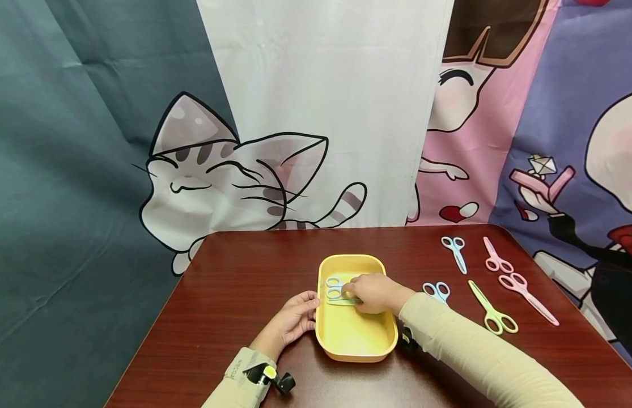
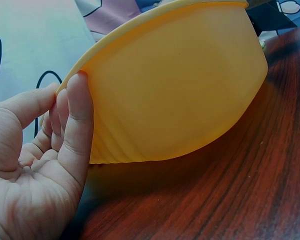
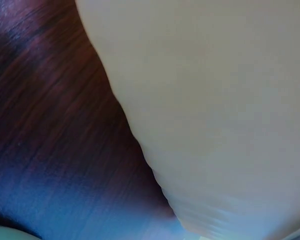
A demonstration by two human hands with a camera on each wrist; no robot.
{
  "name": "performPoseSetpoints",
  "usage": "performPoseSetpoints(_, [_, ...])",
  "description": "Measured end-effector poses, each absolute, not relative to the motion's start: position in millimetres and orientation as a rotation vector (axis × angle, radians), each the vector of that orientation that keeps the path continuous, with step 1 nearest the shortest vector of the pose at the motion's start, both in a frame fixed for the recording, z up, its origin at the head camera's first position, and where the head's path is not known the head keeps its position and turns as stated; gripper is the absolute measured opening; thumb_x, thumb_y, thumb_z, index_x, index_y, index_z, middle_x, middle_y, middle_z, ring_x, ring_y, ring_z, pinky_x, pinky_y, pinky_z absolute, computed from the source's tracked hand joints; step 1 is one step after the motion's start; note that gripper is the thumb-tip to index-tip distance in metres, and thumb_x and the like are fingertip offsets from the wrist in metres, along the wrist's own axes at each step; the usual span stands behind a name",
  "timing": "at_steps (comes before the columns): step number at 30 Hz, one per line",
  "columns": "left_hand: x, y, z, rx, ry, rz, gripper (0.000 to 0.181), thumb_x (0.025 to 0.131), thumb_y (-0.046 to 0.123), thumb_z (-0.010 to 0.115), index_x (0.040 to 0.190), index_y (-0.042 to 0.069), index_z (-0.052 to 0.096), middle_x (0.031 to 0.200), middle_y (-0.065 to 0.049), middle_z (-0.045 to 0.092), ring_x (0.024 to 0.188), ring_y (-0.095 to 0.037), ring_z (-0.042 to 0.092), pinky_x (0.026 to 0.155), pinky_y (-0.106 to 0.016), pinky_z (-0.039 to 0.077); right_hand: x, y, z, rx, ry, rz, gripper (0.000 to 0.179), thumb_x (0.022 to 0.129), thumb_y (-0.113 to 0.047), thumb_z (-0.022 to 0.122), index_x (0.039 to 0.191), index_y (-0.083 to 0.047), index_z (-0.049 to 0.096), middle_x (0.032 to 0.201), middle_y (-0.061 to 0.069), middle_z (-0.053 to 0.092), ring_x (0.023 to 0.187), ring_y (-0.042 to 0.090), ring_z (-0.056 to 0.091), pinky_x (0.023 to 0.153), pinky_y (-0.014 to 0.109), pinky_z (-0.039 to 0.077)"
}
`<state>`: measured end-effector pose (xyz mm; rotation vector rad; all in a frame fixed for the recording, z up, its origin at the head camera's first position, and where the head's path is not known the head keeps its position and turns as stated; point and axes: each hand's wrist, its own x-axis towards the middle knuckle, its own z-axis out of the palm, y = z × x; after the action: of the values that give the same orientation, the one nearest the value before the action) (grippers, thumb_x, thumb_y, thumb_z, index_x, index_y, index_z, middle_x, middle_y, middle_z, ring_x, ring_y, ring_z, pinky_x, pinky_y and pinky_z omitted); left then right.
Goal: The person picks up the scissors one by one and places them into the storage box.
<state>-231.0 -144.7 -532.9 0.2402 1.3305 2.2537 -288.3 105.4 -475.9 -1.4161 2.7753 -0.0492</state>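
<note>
Yellow plastic formed the tray [image 1: 356, 358] that sat between the person's two hands on the dark red wood table [image 1: 254, 260]. The left hand [image 1: 292, 320] pinched the tray's near-left rim, thumb and fingers set against its wall. The right hand [image 1: 373, 292] reached over the opposite rim into the tray, fingers bent downward; whether they gripped anything or only touched it could not be told. Just left of the right fingertips, inside the tray, lay the blue handles of a pair of scissors [image 1: 338, 287], the rest hidden beneath that hand. A pale green strip [image 1: 341, 302] lay right beside them, also running under the right hand.

Five more scissors were spread to the right of the right hand. One blue pair [image 1: 439, 293] lay nearest, partly covered by the beige right sleeve [image 1: 463, 340]; a second blue pair [image 1: 460, 262] lay farther away from the person. A light green pair [image 1: 480, 296] and two pink pairs, one farther off [image 1: 491, 249] and one closer [image 1: 537, 306], lay beyond these.

Left of the left hand, a broad stretch of wood ran to the table's slanting edge. Ahead of both hands, wood continued past the tray to the far edge, where a printed cloth [image 1: 321, 56] hung. Below the right hand, the tray floor opened toward the person.
</note>
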Motion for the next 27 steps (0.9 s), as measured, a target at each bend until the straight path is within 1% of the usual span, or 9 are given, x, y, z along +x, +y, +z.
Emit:
performPoseSetpoints(5, [-230.7, -144.2, -532.7, 0.242, 1.333, 2.250, 0.006, 0.106, 0.003, 0.043, 0.106, 0.006, 0.049, 0.085, -0.001, 0.063, 0.065, -0.007, 0.061, 0.057, -0.022, 0.056, -287.8, 106.4, -475.2, -1.403, 2.775, -0.068, 0.031, 0.083, -0.017, 0.074, 0.113, -0.019, 0.069, 0.085, -0.007, 0.062, 0.068, 0.008, 0.049, 0.064, 0.028, 0.049])
performPoseSetpoints(14, [-230.3, -143.2, -532.4, 0.240, 1.347, 2.245, 0.008, 0.106, 0.004, 0.044, 0.104, 0.009, 0.050, 0.084, -0.001, 0.063, 0.065, -0.007, 0.060, 0.057, -0.022, 0.056, -286.0, 107.5, -473.7, -1.376, 2.771, -0.109, 0.031, 0.082, -0.017, 0.074, 0.113, -0.020, 0.070, 0.083, -0.010, 0.058, 0.067, 0.007, 0.047, 0.062, 0.027, 0.046])
performPoseSetpoints(17, [-230.4, -143.0, -532.1, 0.238, 1.350, 2.243, 0.008, 0.106, 0.004, 0.044, 0.104, 0.009, 0.050, 0.084, 0.000, 0.063, 0.065, -0.007, 0.061, 0.057, -0.022, 0.056, -286.2, 109.6, -470.7, -1.365, 2.793, -0.141, 0.031, 0.082, -0.020, 0.075, 0.113, -0.020, 0.070, 0.081, -0.011, 0.056, 0.068, 0.007, 0.048, 0.062, 0.027, 0.046])
performPoseSetpoints(18, [-230.1, -143.0, -531.8, 0.237, 1.349, 2.243, 0.008, 0.106, 0.004, 0.044, 0.104, 0.009, 0.050, 0.084, -0.001, 0.063, 0.065, -0.007, 0.061, 0.057, -0.022, 0.056, -286.4, 110.7, -468.6, -1.360, 2.808, -0.157, 0.030, 0.084, -0.023, 0.075, 0.114, -0.020, 0.070, 0.082, -0.010, 0.057, 0.070, 0.008, 0.050, 0.063, 0.028, 0.047])
performPoseSetpoints(21, [-229.7, -143.3, -531.6, 0.238, 1.351, 2.240, 0.007, 0.106, 0.004, 0.044, 0.105, 0.008, 0.050, 0.084, 0.000, 0.063, 0.066, -0.007, 0.061, 0.057, -0.022, 0.057, -289.3, 117.1, -459.0, -1.335, 2.891, -0.214, 0.030, 0.088, -0.028, 0.074, 0.116, -0.018, 0.069, 0.091, -0.007, 0.062, 0.078, 0.010, 0.057, 0.067, 0.031, 0.051])
performPoseSetpoints(24, [-229.7, -143.7, -532.2, 0.235, 1.353, 2.246, 0.006, 0.106, 0.004, 0.045, 0.105, 0.008, 0.050, 0.083, 0.000, 0.063, 0.065, -0.007, 0.061, 0.057, -0.022, 0.057, -294.9, 128.1, -445.0, -1.236, 3.038, -0.324, 0.027, 0.090, -0.028, 0.072, 0.114, -0.015, 0.069, 0.096, -0.005, 0.066, 0.083, 0.013, 0.061, 0.068, 0.037, 0.054])
performPoseSetpoints(27, [-230.5, -144.2, -533.4, 0.232, 1.360, 2.250, 0.006, 0.106, 0.005, 0.045, 0.105, 0.008, 0.050, 0.083, 0.000, 0.063, 0.065, -0.006, 0.060, 0.057, -0.022, 0.056, -302.3, 144.1, -431.7, -1.031, 3.167, -0.489, 0.020, 0.090, -0.024, 0.071, 0.107, -0.014, 0.069, 0.090, -0.004, 0.065, 0.078, 0.014, 0.060, 0.064, 0.038, 0.052])
